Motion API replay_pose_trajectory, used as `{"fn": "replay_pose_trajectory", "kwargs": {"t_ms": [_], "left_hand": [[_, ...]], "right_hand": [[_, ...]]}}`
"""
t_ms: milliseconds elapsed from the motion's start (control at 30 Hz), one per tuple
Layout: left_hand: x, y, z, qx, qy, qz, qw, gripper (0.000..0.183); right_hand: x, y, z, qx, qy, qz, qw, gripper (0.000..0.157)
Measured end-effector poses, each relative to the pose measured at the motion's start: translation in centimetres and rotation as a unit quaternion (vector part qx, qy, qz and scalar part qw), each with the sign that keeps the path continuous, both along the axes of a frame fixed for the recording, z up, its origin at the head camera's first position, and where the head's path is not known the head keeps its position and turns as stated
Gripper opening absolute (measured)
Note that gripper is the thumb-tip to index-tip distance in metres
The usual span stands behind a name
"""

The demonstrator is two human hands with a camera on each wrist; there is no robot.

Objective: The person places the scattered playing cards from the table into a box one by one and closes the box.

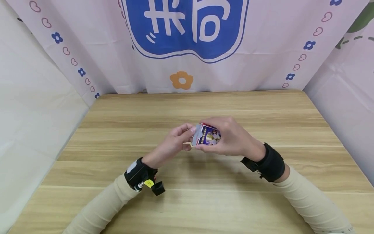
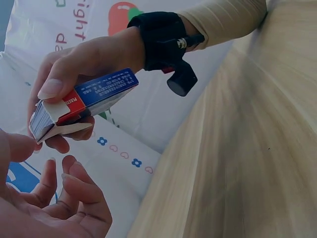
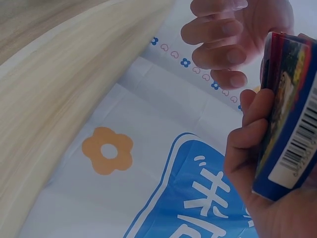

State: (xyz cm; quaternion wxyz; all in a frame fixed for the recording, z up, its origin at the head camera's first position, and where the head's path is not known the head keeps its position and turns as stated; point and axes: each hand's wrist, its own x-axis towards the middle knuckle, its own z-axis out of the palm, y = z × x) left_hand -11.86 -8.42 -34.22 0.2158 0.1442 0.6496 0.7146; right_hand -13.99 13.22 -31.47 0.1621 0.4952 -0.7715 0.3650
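Observation:
A small blue and red card box (image 1: 209, 136) is held up above the table by my right hand (image 1: 233, 136), thumb along one side and fingers along the other. In the left wrist view the end of the box (image 2: 106, 94) is open, with its white flap (image 2: 74, 129) folded out. A stack of thin playing cards (image 2: 43, 120) shows at that opening. My left hand (image 1: 175, 139) is at this open end, thumb and forefinger at the edge of the cards, its other fingers curled loosely below. A barcode marks the box (image 3: 292, 134) in the right wrist view.
The wooden table (image 1: 204, 201) spreads beneath both hands. Behind it hangs a pale cloth (image 1: 102, 58) with a blue emblem and an orange flower. Black straps with small cameras (image 1: 157, 188) circle both wrists, over beige sleeves (image 1: 96, 208).

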Motion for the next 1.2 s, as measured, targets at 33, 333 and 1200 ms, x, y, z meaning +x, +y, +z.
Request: {"fn": "replay_pose_trajectory", "kwargs": {"t_ms": [33, 333, 1200], "left_hand": [[0.0, 0.1, -0.1, 0.001, -0.003, -0.001, 1.0, 0.029], [0.1, 0.8, -0.8, 0.019, -0.044, -0.039, 0.9981, 0.038], [-0.1, 0.7, -2.2, 0.073, -0.091, -0.106, 0.9875, 0.045]], "right_hand": [[0.0, 0.0, -0.1, -0.001, -0.003, 0.002, 1.0, 0.058], [0.1, 0.0, -0.3, -0.003, -0.019, 0.004, 1.0, 0.06], [-0.1, -0.3, -0.3, 0.001, -0.007, -0.005, 1.0, 0.054]]}}
